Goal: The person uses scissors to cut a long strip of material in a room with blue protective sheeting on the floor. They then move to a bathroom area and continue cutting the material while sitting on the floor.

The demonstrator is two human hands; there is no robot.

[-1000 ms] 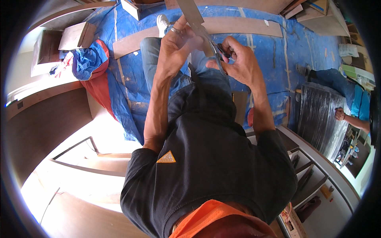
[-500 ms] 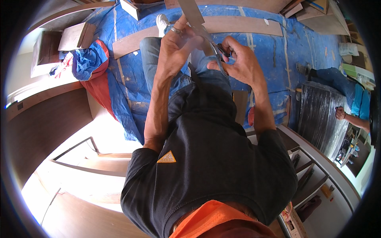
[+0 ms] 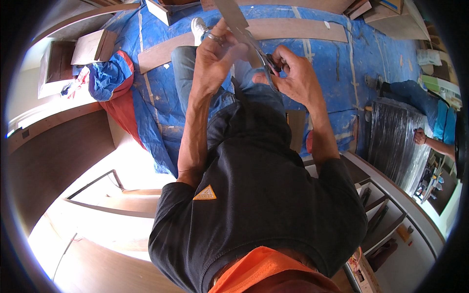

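Observation:
My left hand (image 3: 211, 66) pinches a thin, flat, grey-brown strip (image 3: 231, 13), with thumb and fingers closed on it. The strip runs up past my fingertips to the top edge of the view. In my right hand (image 3: 299, 82) is a pair of scissors (image 3: 269, 72), my fingers in and around its dark handles. The metal blades point up and left, against the strip close to my left fingertips. Blur there hides exactly how the blades meet the strip. Both hands are held above my legs.
Blue sheeting (image 3: 327, 73) covers the floor, with a long board (image 3: 298, 30) lying across it. Wooden boxes (image 3: 90, 46) and a bunched blue-red tarp (image 3: 117, 78) are at left. On the right, another person's hand (image 3: 419, 136) rests on a plastic-wrapped dark panel (image 3: 393, 146).
The strip and scissors have shifted slightly left. My left thumb and fingers have moved a little along the strip, while my arms stay almost still.

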